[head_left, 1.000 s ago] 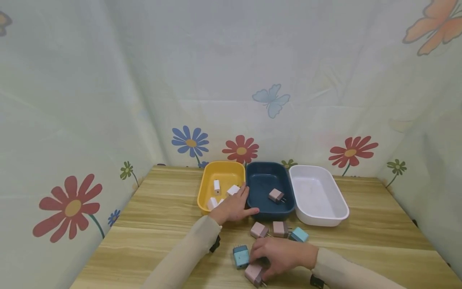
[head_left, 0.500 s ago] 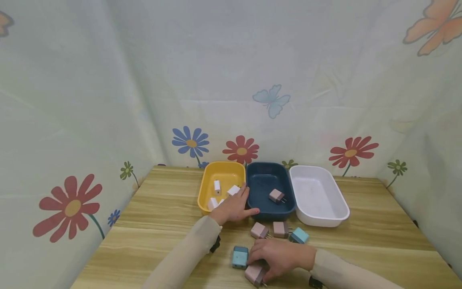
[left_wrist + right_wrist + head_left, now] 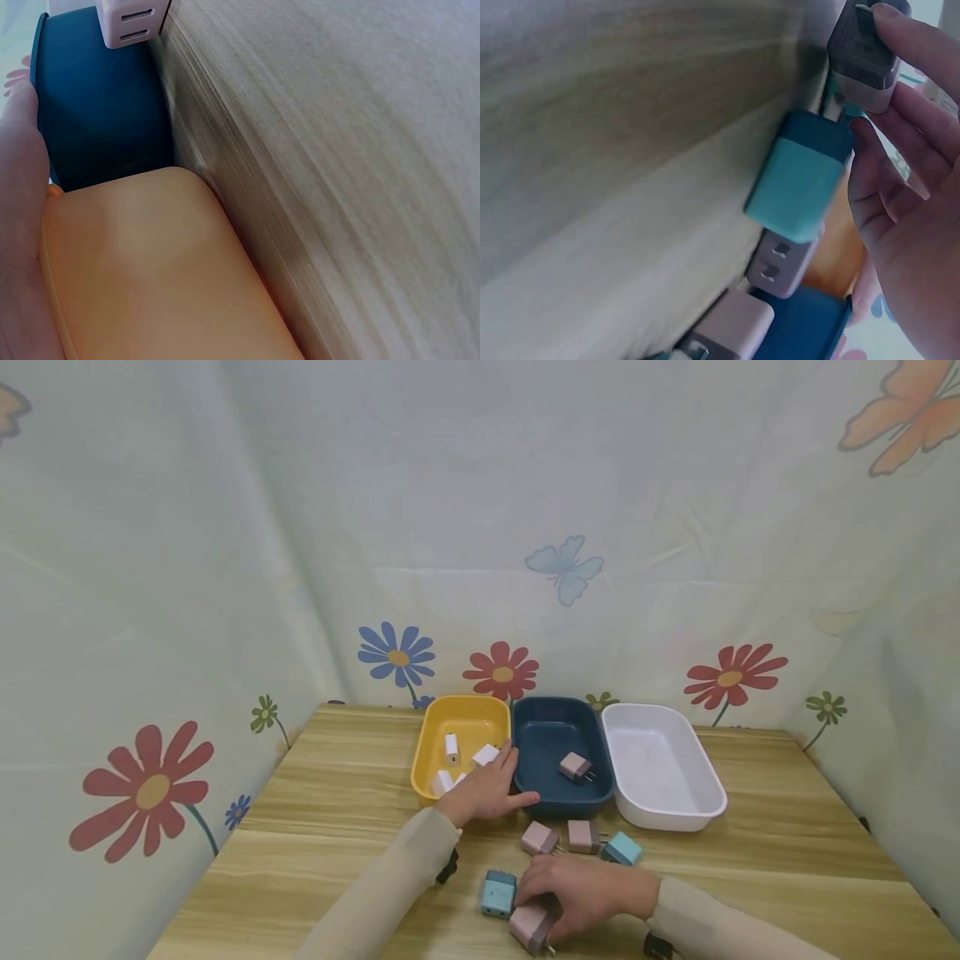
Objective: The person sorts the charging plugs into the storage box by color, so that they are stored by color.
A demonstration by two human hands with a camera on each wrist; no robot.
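Observation:
My left hand lies over the adjoining rims of the yellow tray and the dark blue tray, fingers extended and thumb along the blue tray's front edge. My right hand pinches a pink plug charger between thumb and fingers; in the right wrist view its grey prong end faces the camera. Beside those fingers is a teal charger with a dark blue end. Two pink chargers, one left and one right, lie behind the right hand, along with another teal charger.
Several white chargers are in the yellow tray, and one pink charger is in the blue tray. A white tray adjoins it on the right. A flower-printed curtain hangs behind the wooden table.
The teal charger beside my right fingers has shifted slightly left and turned a little. My right hand has barely moved with the pink charger, and my left hand stays put.

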